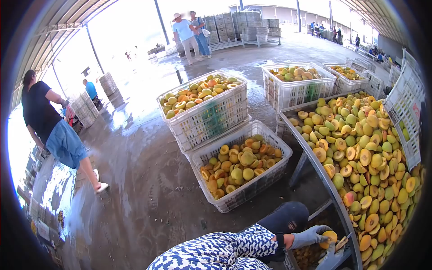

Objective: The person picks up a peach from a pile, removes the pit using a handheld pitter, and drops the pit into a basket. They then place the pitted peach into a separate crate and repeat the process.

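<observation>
My left hand (309, 236), in a grey glove, is closed around a yellow peach half (329, 239) at the lower right, beside the metal table's edge. Just below it, my right hand (332, 258), also gloved, is closed on a small tool with a wooden handle (342, 243); its working end is too small to make out. The fruit lies between the two hands, close to the tool. Under my hands, a crate (292, 261) holding more fruit pieces is partly hidden. Halved peaches (360, 148), many with brown pit hollows, cover the table to my right.
White plastic crates of peaches stand ahead: a low one (220, 204), a taller stack (211, 114) and another (299, 92). The table's metal rim (324, 180) runs along my right. A tilted crate (405, 112) leans over the fruit. A person (49, 117) walks at left; two people stand behind.
</observation>
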A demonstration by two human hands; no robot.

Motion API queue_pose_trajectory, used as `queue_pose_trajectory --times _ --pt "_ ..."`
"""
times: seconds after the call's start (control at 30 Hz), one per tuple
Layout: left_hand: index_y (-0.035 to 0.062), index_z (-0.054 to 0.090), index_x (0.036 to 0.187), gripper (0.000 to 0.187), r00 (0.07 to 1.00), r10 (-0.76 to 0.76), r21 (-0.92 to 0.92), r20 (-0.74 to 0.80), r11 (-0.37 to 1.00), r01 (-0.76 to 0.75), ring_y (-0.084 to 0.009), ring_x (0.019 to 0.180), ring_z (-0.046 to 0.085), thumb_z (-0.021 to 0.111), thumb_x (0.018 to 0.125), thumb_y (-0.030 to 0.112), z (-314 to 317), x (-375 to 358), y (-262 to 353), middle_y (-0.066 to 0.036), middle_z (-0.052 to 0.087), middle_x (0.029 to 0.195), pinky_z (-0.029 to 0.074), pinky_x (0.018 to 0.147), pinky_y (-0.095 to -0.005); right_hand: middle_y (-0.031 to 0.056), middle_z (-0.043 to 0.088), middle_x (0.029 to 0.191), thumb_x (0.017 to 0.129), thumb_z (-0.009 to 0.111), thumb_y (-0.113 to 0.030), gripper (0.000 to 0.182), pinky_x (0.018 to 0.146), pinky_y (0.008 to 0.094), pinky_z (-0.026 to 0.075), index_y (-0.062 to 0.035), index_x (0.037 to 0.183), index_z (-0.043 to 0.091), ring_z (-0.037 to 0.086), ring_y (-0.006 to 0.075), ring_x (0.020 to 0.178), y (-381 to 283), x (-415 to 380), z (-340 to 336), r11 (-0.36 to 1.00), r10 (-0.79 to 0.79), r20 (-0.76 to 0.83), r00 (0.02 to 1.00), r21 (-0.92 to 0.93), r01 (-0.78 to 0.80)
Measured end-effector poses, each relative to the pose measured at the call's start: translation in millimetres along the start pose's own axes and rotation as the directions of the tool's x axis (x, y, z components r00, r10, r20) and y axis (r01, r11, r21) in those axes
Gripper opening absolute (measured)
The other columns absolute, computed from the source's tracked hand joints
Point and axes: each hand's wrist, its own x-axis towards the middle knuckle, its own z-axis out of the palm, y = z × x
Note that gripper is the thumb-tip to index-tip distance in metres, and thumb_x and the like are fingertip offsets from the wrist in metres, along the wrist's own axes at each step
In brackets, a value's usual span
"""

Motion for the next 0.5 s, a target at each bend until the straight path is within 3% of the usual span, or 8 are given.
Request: queue_pose_trajectory --times 0.17,0.23,0.3,0.33,0.37,0.4,0.43,0.5 --pt "0.0049 0.048 0.12 0.038 0.989 0.14 -0.06 0.037 0.989 -0.138 -0.0154 0.108 0.048 0.06 0.087 0.02 -3 4 -8 -0.005 0.053 0.116 0.038 0.094 -0.0277 0.0159 0.057 0.098 0.089 0.051 -0.02 0.048 0.067 0.0333 0.044 0.0035 0.13 0.041 0.054 0.0191 0.077 16 15 4 0.993 0.119 0.017 0.993 0.015 -0.119" --pt "0.0058 0.05 0.117 0.032 0.968 0.25 -0.059 -0.016 0.966 -0.251 -0.0144 0.104 0.051 0.056 0.089 0.022 -3 8 -11 -0.005 0.054 0.114 0.042 0.089 -0.0279 0.0207 0.055 0.117 0.086 0.053 -0.018 0.045 0.092 0.0353 0.04 0.0079 0.122 0.045 0.052 0.0281 0.111 75 32 21 0.972 -0.173 -0.209 0.962 0.124 0.202" --pt "0.0055 0.053 0.111 0.035 0.999 0.017 -0.138 -0.038 0.99 -0.022 -0.0128 0.086 0.059 0.04 0.096 0.034 -1 6 5 -0.005 0.06 0.1 0.049 0.075 -0.027 0.0123 0.052 0.121 0.086 0.055 -0.012 0.048 0.091 0.028 0.039 0.0074 0.128 0.041 0.05 0.0169 0.109 63 34 17 0.943 -0.08 -0.05 0.996 0.319 0.092" --pt "0.0064 0.054 0.109 0.04 0.975 -0.093 -0.266 -0.203 0.963 0.036 -0.0125 0.082 0.06 0.039 0.095 0.041 17 -4 27 -0.004 0.061 0.095 0.05 0.071 -0.0246 0.0115 0.053 0.119 0.091 0.051 -0.016 0.043 0.084 0.0296 0.043 0.004 0.128 0.043 0.054 0.0183 0.101 55 32 12 0.922 0.037 0.064 0.997 0.382 -0.059" --pt "0.0081 0.054 0.11 0.045 0.962 -0.129 -0.237 -0.239 0.969 0.071 -0.0117 0.075 0.059 0.037 0.094 0.047 10 -2 22 -0.004 0.061 0.095 0.05 0.06 -0.0224 -0.0015 0.054 0.079 0.087 0.058 -0.022 0.033 0.05 0.0218 0.037 0.0001 0.111 0.054 0.043 0.0054 0.061 52 32 17 0.883 0.015 -0.044 0.999 0.469 0.007" --pt "0.0111 0.052 0.113 0.05 0.963 -0.146 -0.254 -0.228 0.963 0.086 -0.0105 0.067 0.058 0.034 0.092 0.053 12 -8 31 -0.005 0.06 0.095 0.048 0.05 -0.0204 -0.002 0.052 0.069 0.089 0.055 -0.025 0.028 0.045 0.0218 0.035 -0.0015 0.105 0.053 0.044 0.0043 0.054 62 34 22 0.929 -0.235 -0.184 0.955 0.247 0.276" --pt "0.013 0.05 0.116 0.053 0.94 -0.113 -0.292 -0.323 0.956 0.015 -0.0096 0.059 0.055 0.032 0.091 0.056 6 -2 25 -0.005 0.06 0.094 0.045 0.045 -0.0187 -0.0002 0.051 0.066 0.092 0.05 -0.026 0.026 0.043 0.0224 0.036 -0.002 0.102 0.052 0.045 0.0052 0.049 50 30 14 0.882 0.084 0.009 0.996 0.464 -0.079" --pt "0.0134 0.045 0.122 0.058 0.972 -0.039 -0.305 -0.231 0.952 -0.034 -0.0096 0.055 0.051 0.033 0.089 0.059 -3 -5 30 -0.006 0.06 0.095 0.042 0.045 -0.018 0.0025 0.05 0.062 0.094 0.046 -0.026 0.024 0.042 0.0244 0.037 -0.0031 0.099 0.051 0.045 0.0071 0.046 57 27 11 0.932 -0.036 -0.03 0.999 0.36 0.045"
